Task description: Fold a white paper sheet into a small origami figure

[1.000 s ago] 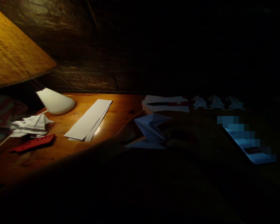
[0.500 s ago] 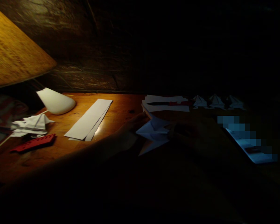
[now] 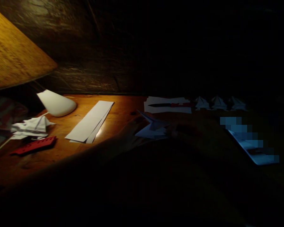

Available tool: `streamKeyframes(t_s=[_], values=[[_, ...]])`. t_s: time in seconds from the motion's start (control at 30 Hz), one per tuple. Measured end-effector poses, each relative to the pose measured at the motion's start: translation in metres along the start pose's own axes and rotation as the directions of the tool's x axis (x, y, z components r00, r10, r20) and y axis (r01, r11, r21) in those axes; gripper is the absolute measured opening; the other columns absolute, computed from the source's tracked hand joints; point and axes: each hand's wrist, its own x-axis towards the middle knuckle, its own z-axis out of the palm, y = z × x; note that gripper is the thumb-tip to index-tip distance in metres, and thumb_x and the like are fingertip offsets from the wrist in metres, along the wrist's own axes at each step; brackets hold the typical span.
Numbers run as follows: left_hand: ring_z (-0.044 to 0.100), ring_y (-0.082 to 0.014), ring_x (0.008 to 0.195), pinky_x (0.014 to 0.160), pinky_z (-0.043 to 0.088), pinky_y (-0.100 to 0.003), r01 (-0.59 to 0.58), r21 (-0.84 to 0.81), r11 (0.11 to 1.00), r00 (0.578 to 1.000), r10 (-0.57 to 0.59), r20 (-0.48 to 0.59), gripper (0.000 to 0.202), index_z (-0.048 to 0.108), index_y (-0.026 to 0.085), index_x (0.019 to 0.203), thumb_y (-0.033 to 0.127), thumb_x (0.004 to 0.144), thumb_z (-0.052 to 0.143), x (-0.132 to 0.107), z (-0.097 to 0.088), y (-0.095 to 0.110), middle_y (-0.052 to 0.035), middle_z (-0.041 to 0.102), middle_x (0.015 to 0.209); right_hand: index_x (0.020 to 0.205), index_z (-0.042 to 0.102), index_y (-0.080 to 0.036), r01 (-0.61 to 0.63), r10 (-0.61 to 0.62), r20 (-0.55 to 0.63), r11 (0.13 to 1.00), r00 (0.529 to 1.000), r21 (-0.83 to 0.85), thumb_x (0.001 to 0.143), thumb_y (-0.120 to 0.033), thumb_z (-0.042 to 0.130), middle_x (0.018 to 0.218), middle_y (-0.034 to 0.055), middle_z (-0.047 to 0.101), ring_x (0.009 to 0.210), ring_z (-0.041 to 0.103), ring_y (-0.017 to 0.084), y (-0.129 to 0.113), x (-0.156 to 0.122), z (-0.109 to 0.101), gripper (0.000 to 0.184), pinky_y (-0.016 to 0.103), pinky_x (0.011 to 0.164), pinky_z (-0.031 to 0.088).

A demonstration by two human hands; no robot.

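The scene is very dark. A partly folded white paper piece (image 3: pixel 153 130) lies low over the wooden table (image 3: pixel 68 151) near the middle. My left hand (image 3: pixel 132 134) is at its left edge and holds it, dimly lit from the left. My right hand (image 3: pixel 184 130) is at its right edge, almost lost in shadow, and its fingers cannot be made out. A knife with a dark blade and red handle (image 3: pixel 170 104) rests on a stack of white paper sheets (image 3: pixel 168 108) just behind.
Long white paper strips (image 3: pixel 91 121) lie left of centre. A white lamp base (image 3: pixel 56 102) stands under an orange shade (image 3: pixel 14 53). Crumpled folded paper (image 3: pixel 30 126) and a red flat object (image 3: pixel 34 145) lie far left. Three small folded paper figures (image 3: pixel 217 103) sit at the back right.
The folded paper has been turned and lowered from a raised, spread shape to a flatter one near the table. Both hands stayed at its edges.
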Motion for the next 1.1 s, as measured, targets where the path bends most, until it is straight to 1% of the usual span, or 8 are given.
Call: streamKeyframes(t_s=[0.17,0.23,0.33,0.43,0.57,0.73,0.97,1.1], values=[[0.071,-0.0197,0.086,0.079,0.057,-0.029,-0.075,0.05,0.996,0.997,0.075,0.008,0.025,0.069,0.016,0.093,0.03,0.078,0.083,0.001,0.005,-0.005,-0.0055,0.073,0.094,0.098,0.077,-0.024,-0.08,0.072,0.097,0.993,0.993,0.083,0.086,-0.034,0.079,0.1,0.0016,0.078,0.093,0.073,0.021,-0.002,0.0,0.002,0.016,0.033,0.08,0.056],[0.072,-0.0199,0.089,0.082,0.057,-0.03,-0.054,0.114,0.992,0.997,0.047,0.062,0.019,0.07,0.016,0.093,0.025,0.08,0.081,-0.002,0.012,-0.003,-0.0063,0.074,0.096,0.094,0.077,-0.024,-0.032,0.027,0.071,0.996,0.997,0.081,0.083,-0.03,0.081,0.102,0.002,0.078,0.094,0.073,0.021,-0.002,0.002,0.001,0.014,0.035,0.084,0.057],[0.071,-0.0173,0.085,0.078,0.056,-0.027,-0.03,0.114,0.993,0.999,0.028,0.023,0.015,0.071,0.018,0.097,0.018,0.082,0.076,-0.007,0.019,0.002,-0.0043,0.075,0.096,0.092,0.077,-0.026,0.078,-0.078,-0.004,0.995,0.997,0.062,0.081,-0.027,0.081,0.104,0.0014,0.077,0.097,0.072,0.022,0.003,0.005,0.0,0.012,0.037,0.09,0.057],[0.071,-0.0178,0.083,0.076,0.057,-0.027,0.017,0.074,0.997,1.0,-0.017,0.004,0.026,0.072,0.02,0.104,0.015,0.078,0.076,-0.009,0.019,0.004,-0.0037,0.075,0.094,0.092,0.077,-0.026,0.027,-0.025,-0.021,0.995,0.999,0.098,0.085,-0.03,0.078,0.101,0.0017,0.078,0.097,0.073,0.022,0.002,0.004,0.0,0.008,0.038,0.09,0.058],[0.072,-0.021,0.087,0.082,0.058,-0.032,0.092,-0.013,0.996,0.992,-0.091,0.083,0.021,0.074,0.019,0.103,0.032,0.087,0.073,-0.01,0.016,0.007,-0.0074,0.076,0.1,0.087,0.074,-0.022,-0.081,0.087,-0.045,0.989,0.995,0.128,0.091,-0.033,0.072,0.097,0.005,0.078,0.09,0.073,0.023,-0.014,0.001,0.001,0.012,0.037,0.083,0.058],[0.072,-0.0203,0.09,0.084,0.056,-0.031,0.17,0.004,0.985,0.969,-0.168,0.184,0.045,0.074,0.017,0.102,0.058,0.086,0.077,-0.014,0.019,0.009,-0.0082,0.076,0.101,0.08,0.073,-0.021,-0.069,0.07,-0.022,0.997,0.997,0.029,0.09,-0.041,0.074,0.082,0.0042,0.074,0.077,0.068,0.019,-0.021,0.005,-0.002,0.022,0.032,0.07,0.054],[0.07,-0.0163,0.087,0.078,0.055,-0.027,0.139,0.262,0.955,0.962,-0.192,0.192,0.046,0.07,0.013,0.103,0.025,0.068,0.097,-0.015,0.024,-0.002,-0.0057,0.074,0.097,0.092,0.073,-0.02,-0.112,0.111,0.012,0.982,0.994,0.151,0.087,-0.042,0.077,0.082,0.0015,0.072,0.067,0.063,0.014,0.0,0.006,-0.001,0.023,0.027,0.062,0.05],[0.066,-0.014,0.084,0.074,0.052,-0.025,-0.002,0.263,0.965,0.994,-0.027,0.109,0.035,0.066,0.014,0.093,0.019,0.07,0.092,-0.011,0.026,-0.003,-0.0024,0.071,0.092,0.1,0.075,-0.024,-0.122,0.115,0.046,0.974,0.992,0.189,0.095,-0.054,0.065,0.086,0.0035,0.074,0.073,0.068,0.018,0.002,0.003,-0.004,0.031,0.03,0.065,0.054]])
